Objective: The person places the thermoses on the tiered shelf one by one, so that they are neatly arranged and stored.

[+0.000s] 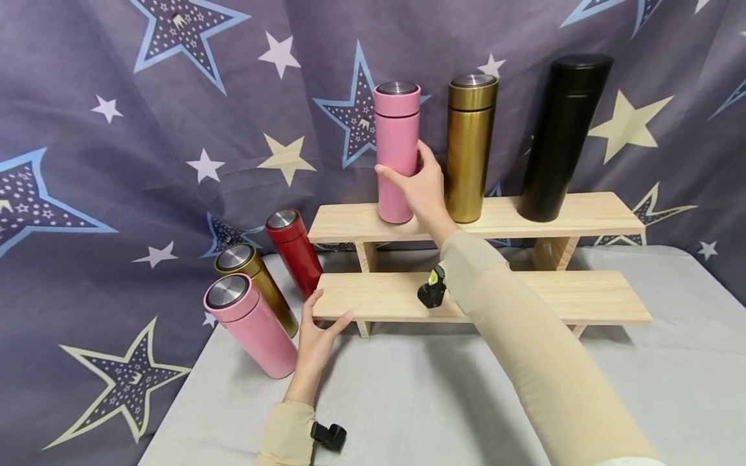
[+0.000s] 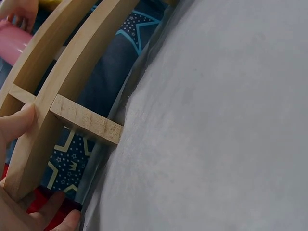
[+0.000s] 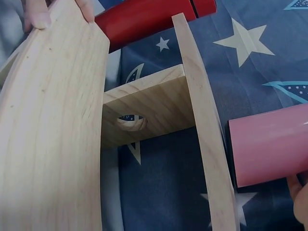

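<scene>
My right hand (image 1: pixel 428 191) grips a pink thermos flask (image 1: pixel 396 139) with a steel-topped lid, thumb across its front. The flask stands upright at the left part of the upper board (image 1: pixel 344 222) of a two-tier wooden stand; its base (image 3: pixel 250 154) is at that board in the right wrist view. My left hand (image 1: pixel 315 349) holds the left end of the lower board (image 1: pixel 379 294), its thumb on the front edge and fingers around the end. Right of the pink flask stand a gold flask (image 1: pixel 471 155) and a taller black flask (image 1: pixel 559 142).
On the grey-covered table (image 1: pixel 402 401), left of the stand, are a red flask (image 1: pixel 297 255), a second gold flask (image 1: pixel 265 291) and a second pink flask (image 1: pixel 259 333). A star-patterned curtain (image 1: pixel 192 116) hangs behind.
</scene>
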The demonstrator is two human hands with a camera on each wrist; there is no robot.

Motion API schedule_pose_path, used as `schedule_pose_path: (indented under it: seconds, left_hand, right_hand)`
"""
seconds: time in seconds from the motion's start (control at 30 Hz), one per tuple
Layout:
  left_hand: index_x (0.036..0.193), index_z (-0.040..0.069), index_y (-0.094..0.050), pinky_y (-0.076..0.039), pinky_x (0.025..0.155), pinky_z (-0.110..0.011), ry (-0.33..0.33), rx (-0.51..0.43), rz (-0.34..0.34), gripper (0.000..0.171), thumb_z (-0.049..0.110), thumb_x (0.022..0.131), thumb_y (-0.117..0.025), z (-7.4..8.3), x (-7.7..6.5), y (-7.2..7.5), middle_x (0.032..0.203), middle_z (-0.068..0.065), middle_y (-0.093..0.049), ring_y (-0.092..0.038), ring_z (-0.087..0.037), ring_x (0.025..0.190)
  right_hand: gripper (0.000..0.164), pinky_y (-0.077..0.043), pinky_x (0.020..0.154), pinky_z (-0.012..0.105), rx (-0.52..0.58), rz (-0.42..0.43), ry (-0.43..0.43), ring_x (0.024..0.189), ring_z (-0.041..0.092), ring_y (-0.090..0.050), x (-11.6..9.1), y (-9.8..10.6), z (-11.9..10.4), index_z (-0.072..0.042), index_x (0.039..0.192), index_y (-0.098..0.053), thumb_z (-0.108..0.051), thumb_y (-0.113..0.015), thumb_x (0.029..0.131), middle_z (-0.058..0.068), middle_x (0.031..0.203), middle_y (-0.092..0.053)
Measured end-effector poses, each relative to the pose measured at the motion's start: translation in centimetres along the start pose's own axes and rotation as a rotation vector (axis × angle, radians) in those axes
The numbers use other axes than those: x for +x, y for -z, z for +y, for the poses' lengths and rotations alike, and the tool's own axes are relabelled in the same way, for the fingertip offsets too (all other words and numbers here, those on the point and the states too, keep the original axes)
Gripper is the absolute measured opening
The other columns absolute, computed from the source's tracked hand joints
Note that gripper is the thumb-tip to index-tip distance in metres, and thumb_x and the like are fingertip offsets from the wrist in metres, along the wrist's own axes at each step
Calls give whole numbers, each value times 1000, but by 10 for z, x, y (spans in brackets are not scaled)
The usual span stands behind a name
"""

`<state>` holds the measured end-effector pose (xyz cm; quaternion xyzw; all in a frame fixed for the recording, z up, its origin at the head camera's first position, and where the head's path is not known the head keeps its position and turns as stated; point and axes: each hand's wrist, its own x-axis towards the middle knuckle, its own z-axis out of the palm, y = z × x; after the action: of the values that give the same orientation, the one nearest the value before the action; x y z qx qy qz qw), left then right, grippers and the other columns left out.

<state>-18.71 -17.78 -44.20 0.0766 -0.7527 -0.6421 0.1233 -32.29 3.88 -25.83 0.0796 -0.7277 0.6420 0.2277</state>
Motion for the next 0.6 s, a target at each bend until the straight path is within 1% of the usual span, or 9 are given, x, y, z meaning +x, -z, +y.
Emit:
schedule_pose_path:
  seconds: [0.17, 0.3, 0.43, 0.6]
  left_hand:
    - [148, 13, -38, -33, 109, -46, -2, 9, 1, 79, 13, 82, -82, 0, 1, 1, 159, -7, -28, -32, -27, 138]
    - [148, 13, -39, -31, 110, -45, -4, 9, 6, 79, 13, 82, -82, 0, 1, 1, 158, -8, -29, -31, -26, 139]
    - [148, 13, -38, -32, 109, -45, -5, 3, -1, 80, 13, 82, -83, -1, 1, 1, 158, -11, -29, -30, -27, 139]
    - [149, 13, -37, -33, 109, -45, 5, 2, -10, 81, 15, 82, -83, -2, 1, 1, 157, -12, -28, -30, -28, 139]
  right_hand:
    - [83, -43, 95, 24, 9, -8, -11, 113, 11, -56, 0, -3, -1, -15, 145, -47, -35, -88, 75, 2, 132, -59]
    - [84, -43, 94, 25, -31, -15, 9, 110, 13, -57, 0, -5, -3, -15, 145, -47, -35, -88, 75, 2, 130, -60]
    - [82, -44, 95, 28, -71, -11, 31, 109, 15, -58, -1, -7, -1, -14, 144, -49, -36, -88, 75, 4, 128, -62]
    - [80, -44, 95, 28, -86, -13, 19, 110, 14, -57, -1, -7, 2, -15, 144, -49, -35, -87, 76, 3, 129, -61]
